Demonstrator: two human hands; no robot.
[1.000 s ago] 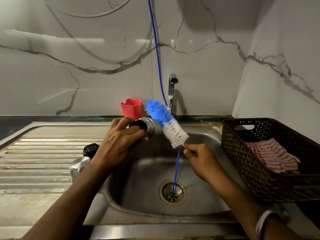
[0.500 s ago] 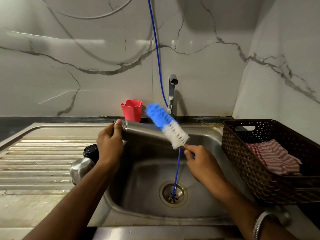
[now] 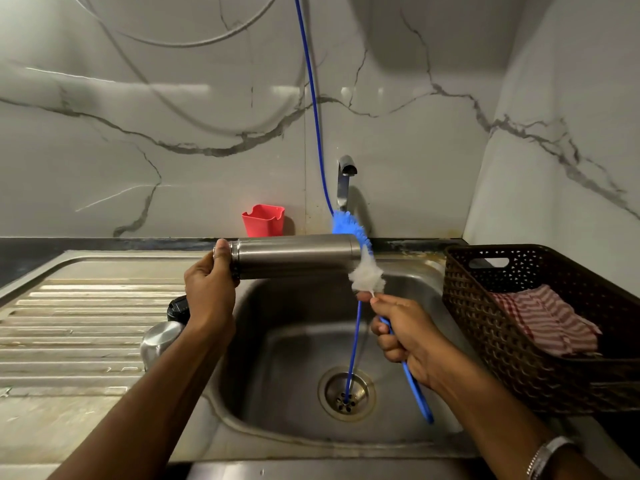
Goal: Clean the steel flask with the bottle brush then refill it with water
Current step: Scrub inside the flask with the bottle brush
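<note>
A single head-worn wide-angle camera is looking forward and down, close over the sink point(image 3: 277, 358) in the lower centre of the frame, facing the marble wall point(image 3: 173, 116) that is filling the upper half.

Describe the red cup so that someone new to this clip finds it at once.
Start at the steel sink and follow its back edge up to the marble wall. The red cup stands on the dark ledge there, left of the tap and just behind the flask. It is the only red, squarish container in view.
</note>
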